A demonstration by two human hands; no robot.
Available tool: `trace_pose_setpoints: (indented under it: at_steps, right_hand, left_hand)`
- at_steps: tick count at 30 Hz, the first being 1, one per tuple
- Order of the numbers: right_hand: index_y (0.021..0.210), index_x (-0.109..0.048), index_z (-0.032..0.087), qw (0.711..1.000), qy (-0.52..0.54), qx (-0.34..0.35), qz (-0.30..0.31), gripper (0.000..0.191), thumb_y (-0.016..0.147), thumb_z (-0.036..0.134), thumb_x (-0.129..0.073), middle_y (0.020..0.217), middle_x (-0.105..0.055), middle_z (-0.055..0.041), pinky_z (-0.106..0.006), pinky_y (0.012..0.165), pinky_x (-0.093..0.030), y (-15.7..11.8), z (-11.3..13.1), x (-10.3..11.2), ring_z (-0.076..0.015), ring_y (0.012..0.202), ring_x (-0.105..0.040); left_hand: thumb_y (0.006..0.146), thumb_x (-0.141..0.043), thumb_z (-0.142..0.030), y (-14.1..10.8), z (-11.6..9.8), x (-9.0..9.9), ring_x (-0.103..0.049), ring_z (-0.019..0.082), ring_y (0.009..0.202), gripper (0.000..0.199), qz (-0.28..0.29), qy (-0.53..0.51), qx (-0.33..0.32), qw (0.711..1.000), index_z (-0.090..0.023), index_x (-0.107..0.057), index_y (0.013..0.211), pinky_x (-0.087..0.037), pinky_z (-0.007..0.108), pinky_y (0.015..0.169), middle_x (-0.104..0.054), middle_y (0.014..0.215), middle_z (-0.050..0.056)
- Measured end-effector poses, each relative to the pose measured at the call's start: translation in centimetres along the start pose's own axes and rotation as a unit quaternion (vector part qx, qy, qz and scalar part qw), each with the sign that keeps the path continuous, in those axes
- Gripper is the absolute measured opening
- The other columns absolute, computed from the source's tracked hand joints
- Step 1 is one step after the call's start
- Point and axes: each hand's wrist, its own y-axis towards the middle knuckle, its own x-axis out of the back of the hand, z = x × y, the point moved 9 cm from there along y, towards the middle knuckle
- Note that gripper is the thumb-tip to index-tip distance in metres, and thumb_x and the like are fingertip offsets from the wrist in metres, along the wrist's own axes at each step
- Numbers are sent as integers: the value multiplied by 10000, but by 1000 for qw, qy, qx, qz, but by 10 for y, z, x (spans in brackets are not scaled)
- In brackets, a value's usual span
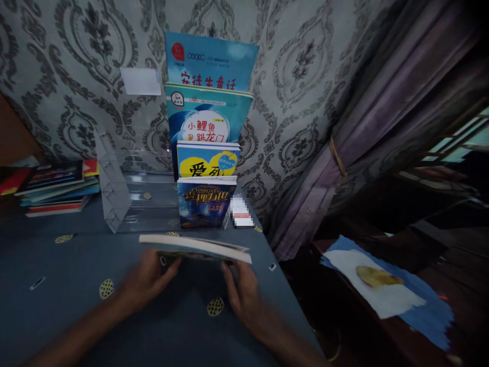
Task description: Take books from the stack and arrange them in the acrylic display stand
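Observation:
A book [194,246] with white page edges is held nearly level above the blue table, between my two hands. My left hand [155,272] grips its left part, and my right hand [242,288] has its fingers at the lower right edge. Just beyond it stands a clear tiered rack [114,188]. Its right side bears several upright books: a dark blue one [204,204] in front, a blue and yellow one [208,160], a teal one [210,112] and a tall light blue one [212,58] at the back.
Stacked books [61,186] lie at the left of the blue table [76,265]. Patterned wallpaper [298,76] rises behind the rack, with a tied purple curtain [317,193] to the right. Beyond the table's right edge is a blue and white cloth [382,285].

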Motion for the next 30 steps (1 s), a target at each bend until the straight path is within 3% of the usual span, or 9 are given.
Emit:
trace_pose_setpoints:
  at_steps: [4, 9, 14, 21, 30]
  right_hand:
    - [1094, -556, 261, 999, 8, 36, -28, 169, 1019, 197, -418, 894, -677, -25, -300, 727, -568, 25, -6, 4, -192, 790, -681]
    - [997, -505, 242, 997, -10, 42, -66, 67, 1000, 230, -439, 835, -636, -22, -304, 685, -522, 68, -9, 16, -188, 745, -629]
    - [1064, -494, 241, 994, 1, 61, -91, 99, 1001, 246, -417, 954, -657, -55, -335, 748, -518, 99, -8, 22, -204, 848, -637]
    - [1096, -493, 240, 993, 0, 59, -102, 119, 1016, 254, -406, 988, -652, -67, -353, 787, -519, 104, -18, 17, -201, 880, -633]
    - [1131, -503, 236, 996, 10, 35, -84, 154, 1016, 266, -404, 1064, -654, -89, -370, 816, -522, 101, -34, 5, -217, 940, -632]
  left_hand:
    - [894, -526, -510, 27, -8, 5, -513, 154, 499, 348, -22, 72, -17, 997, -241, -467, 683, -442, 289, 492, -485, 554, -36]
    - [908, -529, -477, 61, -20, 19, -582, 185, 569, 300, -84, 118, -30, 989, -238, -464, 739, -458, 306, 568, -481, 580, -28]
    - [910, -567, -446, 84, -29, 31, -649, 234, 735, 259, -107, 168, -28, 980, -221, -499, 803, -490, 331, 662, -567, 723, 25]
    - [943, -574, -358, 94, -29, 25, -677, 246, 860, 163, -87, 137, -42, 986, -209, -510, 953, -505, 332, 705, -655, 869, 52]
    - [933, -598, -289, 95, -21, 16, -699, 263, 916, 191, -67, 115, -38, 990, -205, -484, 1060, -537, 357, 719, -695, 955, 64]
